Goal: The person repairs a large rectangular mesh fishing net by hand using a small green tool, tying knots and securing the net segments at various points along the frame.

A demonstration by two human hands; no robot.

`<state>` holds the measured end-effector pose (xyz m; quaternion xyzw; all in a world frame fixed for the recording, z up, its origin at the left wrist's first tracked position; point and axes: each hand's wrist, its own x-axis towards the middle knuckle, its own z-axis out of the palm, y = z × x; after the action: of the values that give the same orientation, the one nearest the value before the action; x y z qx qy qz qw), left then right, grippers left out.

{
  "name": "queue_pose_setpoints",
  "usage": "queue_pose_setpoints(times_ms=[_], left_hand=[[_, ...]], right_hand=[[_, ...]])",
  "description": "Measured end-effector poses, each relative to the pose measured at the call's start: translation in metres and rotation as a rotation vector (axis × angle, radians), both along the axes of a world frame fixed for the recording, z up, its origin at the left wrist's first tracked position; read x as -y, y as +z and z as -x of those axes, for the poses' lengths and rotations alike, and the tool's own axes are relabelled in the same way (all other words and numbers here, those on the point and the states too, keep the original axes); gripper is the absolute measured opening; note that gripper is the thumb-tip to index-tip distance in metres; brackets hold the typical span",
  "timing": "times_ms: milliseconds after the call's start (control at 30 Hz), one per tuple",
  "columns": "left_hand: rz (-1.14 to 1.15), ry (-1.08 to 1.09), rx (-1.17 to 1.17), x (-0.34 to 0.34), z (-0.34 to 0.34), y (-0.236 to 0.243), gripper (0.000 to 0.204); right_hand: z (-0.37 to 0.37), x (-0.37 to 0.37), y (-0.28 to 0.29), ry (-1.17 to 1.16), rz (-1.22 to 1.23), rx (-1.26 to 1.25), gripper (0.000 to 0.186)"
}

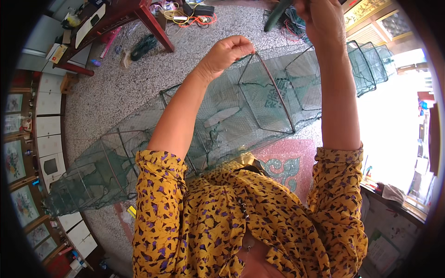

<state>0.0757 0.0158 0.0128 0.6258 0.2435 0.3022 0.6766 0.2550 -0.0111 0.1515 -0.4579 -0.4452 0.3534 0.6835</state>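
Note:
A long green mesh fish trap point(222, 116) with square wire frames stretches across the view, from the lower left to the upper right. My left hand point(227, 55) is closed in a pinch at the top corner of one brown-edged frame point(274, 90) of the trap. Higher up, my right hand point(323, 21) is raised at the picture's upper edge, its fingers curled and partly cut off. What it holds, if anything, does not show. Beside it, a dark green elongated object point(276, 17) runs out of the picture.
A dark red wooden table point(155, 25) stands on the speckled floor point(99, 99) at the upper left. Cords and a black case point(200, 10) lie past it. White cabinets point(49, 103) line the left side. Bright light fills the right, above a ledge with a grey cloth point(393, 193).

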Motion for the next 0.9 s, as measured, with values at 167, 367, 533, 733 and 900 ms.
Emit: queue_pose_setpoints(times_ms=[167, 367, 533, 733, 900], left_hand=[[0.164, 0.107, -0.027, -0.013, 0.007, -0.013, 0.015], [0.226, 0.191, -0.029, -0.021, 0.002, -0.012, 0.015], [0.257, 0.246, -0.141, -0.021, -0.005, -0.002, 0.013], [0.366, 0.233, -0.05, -0.021, -0.003, -0.012, 0.012], [0.425, 0.206, 0.011, -0.022, -0.002, -0.017, 0.013]], right_hand=[[-0.009, 0.015, -0.03, 0.122, 0.17, 0.351, 0.023], [-0.002, 0.048, -0.062, 0.237, 0.303, 1.062, 0.024], [0.013, 0.056, -0.068, 0.215, 0.349, 1.282, 0.019], [0.029, 0.059, -0.077, 0.138, 0.401, 1.419, 0.023], [0.041, 0.05, -0.09, 0.133, 0.48, 1.496, 0.026]])
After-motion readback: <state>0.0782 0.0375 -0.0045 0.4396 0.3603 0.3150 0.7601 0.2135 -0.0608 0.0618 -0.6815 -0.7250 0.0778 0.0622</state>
